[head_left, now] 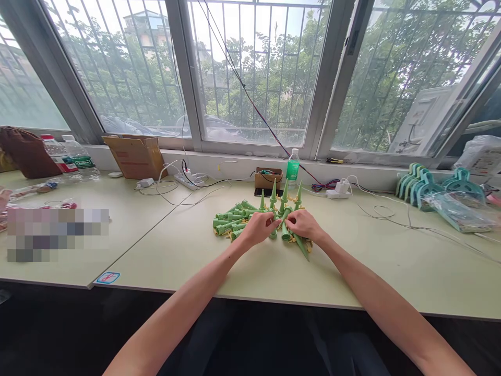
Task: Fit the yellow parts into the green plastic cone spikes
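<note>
A heap of green plastic cone spikes (230,222) lies on the pale table (242,271) in front of me. Three spikes (285,196) stand upright just behind my hands. My left hand (259,228) is closed, pinching a green spike piece at the heap's right edge. My right hand (303,224) is closed round another green spike (301,245) whose tip points down toward me. The two hands meet fingertip to fingertip over small green pieces (284,232). Small yellow bits lie under my right hand.
A green-labelled bottle (291,168), a small cardboard box (268,178), a power strip (190,180) and cables sit by the window sill. A larger carton (135,155) and water bottles (70,159) stand at left. Teal plastic parts (426,185) and bags lie at right.
</note>
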`<state>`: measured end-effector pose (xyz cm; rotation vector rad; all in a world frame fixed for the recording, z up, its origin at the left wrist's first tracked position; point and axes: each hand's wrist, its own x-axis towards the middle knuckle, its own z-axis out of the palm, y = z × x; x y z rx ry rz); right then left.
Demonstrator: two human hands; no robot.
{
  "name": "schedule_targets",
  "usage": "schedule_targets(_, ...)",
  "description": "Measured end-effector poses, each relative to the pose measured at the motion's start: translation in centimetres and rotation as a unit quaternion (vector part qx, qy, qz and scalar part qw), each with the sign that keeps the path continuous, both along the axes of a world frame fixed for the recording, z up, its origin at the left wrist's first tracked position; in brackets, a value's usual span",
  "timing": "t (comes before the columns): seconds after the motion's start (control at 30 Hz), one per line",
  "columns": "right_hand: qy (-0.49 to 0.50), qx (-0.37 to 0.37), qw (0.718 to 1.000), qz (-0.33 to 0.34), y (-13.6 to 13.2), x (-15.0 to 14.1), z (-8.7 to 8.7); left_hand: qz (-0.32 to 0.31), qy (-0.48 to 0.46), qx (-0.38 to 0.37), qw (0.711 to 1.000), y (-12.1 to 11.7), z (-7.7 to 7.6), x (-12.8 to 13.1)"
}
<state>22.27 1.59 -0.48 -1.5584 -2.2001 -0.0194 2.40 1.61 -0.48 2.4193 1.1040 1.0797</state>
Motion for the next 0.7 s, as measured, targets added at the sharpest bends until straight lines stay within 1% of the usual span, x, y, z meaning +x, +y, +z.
schedule_targets(0.1,-0.002,-0.008,1.000,-0.012,-0.02,-0.08,0.08,0.002,0.001,-0.002,1.000,-0.04,0.03,0.03)
schedule_targets(0.37,-0.010,-0.020,1.000,-0.007,-0.16,-0.17,0.16,0.005,0.002,-0.002,1.000,0.02,-0.05,-0.01)
schedule_targets(0.53,0.007,-0.008,1.000,-0.009,-0.20,-0.30,0.18,0.005,-0.001,-0.001,1.000,-0.05,0.00,-0.01)
schedule_targets(0.7,0.041,0.018,0.999,-0.008,-0.16,-0.35,0.15,0.016,-0.003,-0.007,1.000,-0.08,0.09,0.04)
